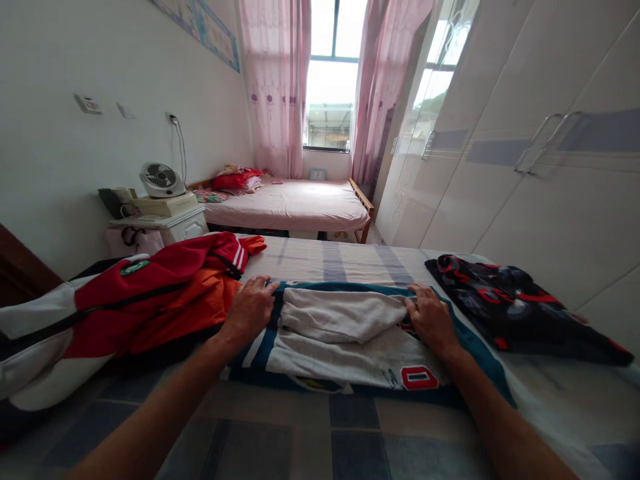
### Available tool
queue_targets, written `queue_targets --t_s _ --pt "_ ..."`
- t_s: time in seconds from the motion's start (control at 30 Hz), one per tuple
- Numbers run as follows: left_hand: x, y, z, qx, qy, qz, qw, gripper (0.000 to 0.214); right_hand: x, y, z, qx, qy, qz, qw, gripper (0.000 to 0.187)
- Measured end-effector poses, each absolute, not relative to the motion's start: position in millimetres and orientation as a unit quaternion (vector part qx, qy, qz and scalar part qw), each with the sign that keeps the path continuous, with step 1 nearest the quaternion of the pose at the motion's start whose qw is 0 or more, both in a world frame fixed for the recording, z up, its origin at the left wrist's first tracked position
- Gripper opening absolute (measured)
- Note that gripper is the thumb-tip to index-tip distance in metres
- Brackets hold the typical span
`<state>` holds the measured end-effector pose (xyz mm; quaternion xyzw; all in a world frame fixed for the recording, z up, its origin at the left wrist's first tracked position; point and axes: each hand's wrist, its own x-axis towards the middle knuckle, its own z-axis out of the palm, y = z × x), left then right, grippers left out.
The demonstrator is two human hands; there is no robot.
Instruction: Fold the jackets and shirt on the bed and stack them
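A grey and teal shirt (345,333) with a red "0" patch lies folded into a wide strip on the checked bed in front of me. At its far left corner, my left hand (254,307) has its fingers bent on the dark blue and teal edge. My right hand (430,317) is at the far right corner, thumb and fingers closed on the fabric. A grey sleeve-like flap lies across the shirt between both hands. The cloth under my fingertips is partly hidden.
A red, white and orange jacket (150,293) lies in a heap at left, close to my left forearm. To the right is a folded black and red garment (520,300). Beyond are a pink bed (300,203), a small fan (163,179) on a cabinet, and a white wardrobe (500,200).
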<state>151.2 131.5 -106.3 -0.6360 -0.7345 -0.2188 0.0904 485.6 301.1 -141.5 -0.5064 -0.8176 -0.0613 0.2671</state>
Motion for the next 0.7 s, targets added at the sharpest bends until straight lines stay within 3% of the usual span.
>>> queue_targets --t_s 0.13,0.33,0.7 --pt "190.8 115.3 -119.2 -0.707 -0.682 -0.169 0.083 0.041 463.2 279.3 -142.0 -0.399 -0.876 -0.062 0.262 0.047" --pt "207.0 111.6 -148.1 -0.703 -0.694 -0.151 0.039 0.055 448.5 270.4 -167.3 -0.374 -0.92 0.024 0.114 0.051" --pt "186.2 113.0 -150.4 -0.66 -0.734 -0.15 0.058 0.055 455.9 275.2 -168.0 -0.415 -0.904 0.015 0.099 0.06"
